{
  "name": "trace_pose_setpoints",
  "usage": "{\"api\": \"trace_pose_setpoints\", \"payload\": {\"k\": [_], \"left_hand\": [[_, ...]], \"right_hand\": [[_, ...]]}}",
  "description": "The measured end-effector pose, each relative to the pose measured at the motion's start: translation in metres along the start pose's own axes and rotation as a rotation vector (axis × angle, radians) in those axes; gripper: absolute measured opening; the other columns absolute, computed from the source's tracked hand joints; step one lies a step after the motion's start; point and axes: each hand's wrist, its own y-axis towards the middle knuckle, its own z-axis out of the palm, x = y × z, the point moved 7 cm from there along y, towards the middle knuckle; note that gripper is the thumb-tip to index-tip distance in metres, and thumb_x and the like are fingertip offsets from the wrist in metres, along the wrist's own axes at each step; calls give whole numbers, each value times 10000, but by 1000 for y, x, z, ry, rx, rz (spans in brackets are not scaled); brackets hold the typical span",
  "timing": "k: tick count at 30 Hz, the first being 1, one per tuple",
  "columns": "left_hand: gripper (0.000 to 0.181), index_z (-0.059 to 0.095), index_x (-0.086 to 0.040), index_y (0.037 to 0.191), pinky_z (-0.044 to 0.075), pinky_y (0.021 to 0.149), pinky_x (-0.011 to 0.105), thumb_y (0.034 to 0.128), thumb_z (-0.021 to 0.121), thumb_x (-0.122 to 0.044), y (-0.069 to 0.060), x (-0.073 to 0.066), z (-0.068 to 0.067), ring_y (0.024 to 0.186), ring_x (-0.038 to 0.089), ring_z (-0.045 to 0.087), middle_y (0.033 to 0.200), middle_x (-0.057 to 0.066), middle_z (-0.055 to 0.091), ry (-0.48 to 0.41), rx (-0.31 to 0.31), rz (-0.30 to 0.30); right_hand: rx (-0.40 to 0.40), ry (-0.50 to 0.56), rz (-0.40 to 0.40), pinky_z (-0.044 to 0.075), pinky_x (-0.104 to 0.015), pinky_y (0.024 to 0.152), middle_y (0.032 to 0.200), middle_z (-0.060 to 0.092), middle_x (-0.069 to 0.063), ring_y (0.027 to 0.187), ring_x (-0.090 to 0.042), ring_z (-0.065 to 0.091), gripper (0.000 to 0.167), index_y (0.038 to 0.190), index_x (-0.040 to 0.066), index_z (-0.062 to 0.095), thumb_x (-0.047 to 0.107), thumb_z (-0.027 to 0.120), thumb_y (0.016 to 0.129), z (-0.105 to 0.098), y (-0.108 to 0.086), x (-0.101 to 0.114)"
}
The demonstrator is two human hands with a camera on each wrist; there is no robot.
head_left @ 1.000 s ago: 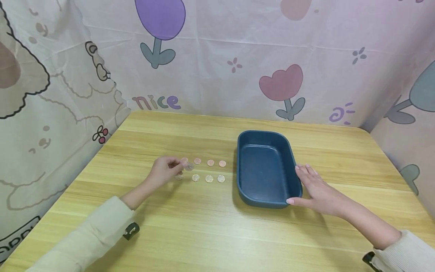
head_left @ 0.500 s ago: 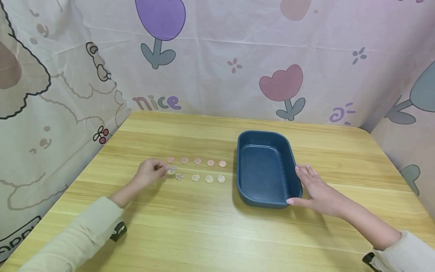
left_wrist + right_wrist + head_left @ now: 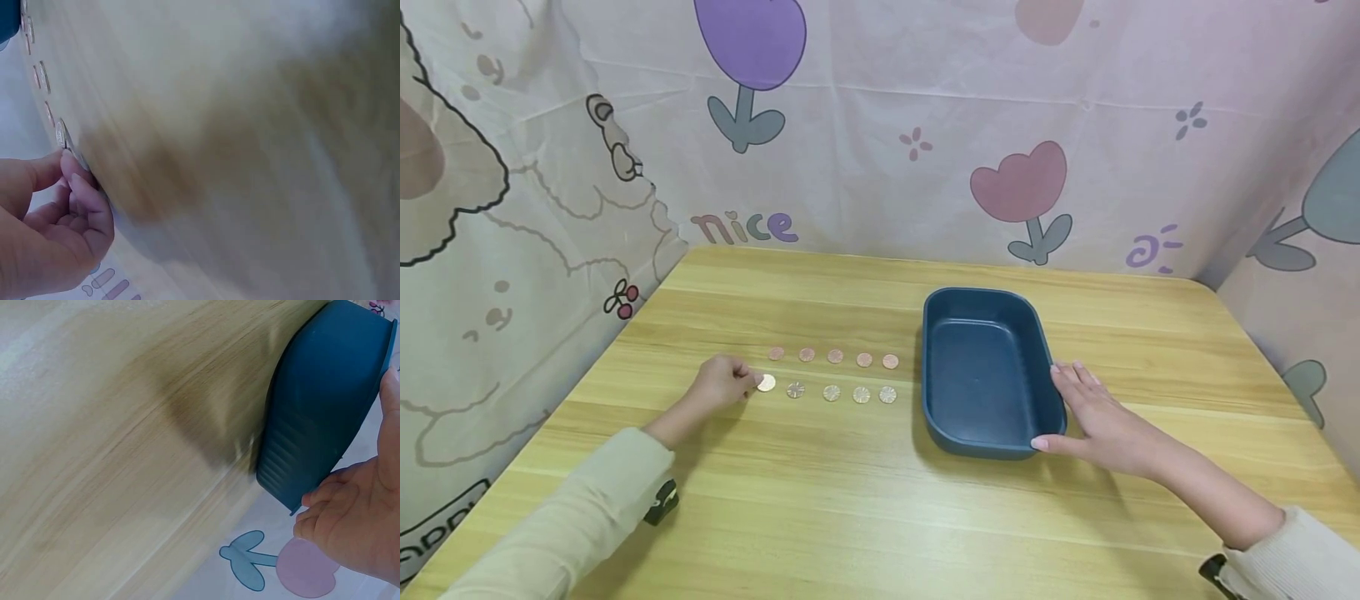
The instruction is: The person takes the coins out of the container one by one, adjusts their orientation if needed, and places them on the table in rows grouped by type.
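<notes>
My left hand (image 3: 722, 381) pinches a shiny coin (image 3: 766, 382) between thumb and forefinger, at the left end of the nearer row of coins. In the left wrist view the left hand (image 3: 56, 225) has its fingertips low by the tabletop, partly hiding the coin. The rest of that row is pale, silvery-gold coins (image 3: 831, 393). Just behind it runs a row of copper-coloured coins (image 3: 836, 356). My right hand (image 3: 1101, 425) rests with fairly straight fingers on the right side of a dark blue rectangular bin (image 3: 981, 452), its thumb at the near corner.
The wooden table (image 3: 850, 517) runs back to a printed cloth (image 3: 865, 167) with flowers, which also hangs at both sides. The bin stands to the right of both coin rows. No coins show inside it.
My left hand has moved left and nearer with the coin, lowering it to the left end of the nearer row. Coins it covered now show. The right hand and bin stay put.
</notes>
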Motion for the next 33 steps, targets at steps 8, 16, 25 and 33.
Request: {"api": "trace_pose_setpoints", "payload": {"k": [8, 16, 25, 33], "left_hand": [[313, 494, -58, 584, 267, 428, 145, 892, 540, -41, 2, -2, -2, 463, 60, 343, 586, 40, 579, 60, 14, -3], [334, 434, -101, 549, 260, 415, 136, 857, 500, 7, 0, -3, -3, 438, 47, 327, 547, 26, 553, 90, 12, 8], [240, 516, -9, 663, 271, 410, 151, 903, 511, -34, -4, -21, -11, 462, 72, 347, 537, -1, 445, 103, -62, 73], [200, 616, 66, 950, 517, 632, 308, 919, 558, -123, -24, -88, -9, 731, 239, 577, 842, 159, 619, 96, -267, 355]], "right_hand": [[2, 7, 1, 170, -677, 1029, 1502, 150, -290, 1390, -476, 40, 1033, 1442, -71, 160, 543, 655, 776, 0, 0, 0], [2, 12, -1, 167, -674, 1033, 1503, 149, -289, 1391, -473, 42, 1028, 1444, -66, 159, 540, 655, 778, 1, 1, 0], [36, 26, -17, 96, -659, 1061, 1500, 61, -325, 1382, -491, -28, 1051, 1433, -114, 85, 524, 635, 805, 2, 0, 0], [6, 78, -38, -9, -639, 1085, 1525, -123, -241, 1393, -409, -175, 989, 1455, -35, -61, 451, 579, 879, -3, 1, 5]]}}
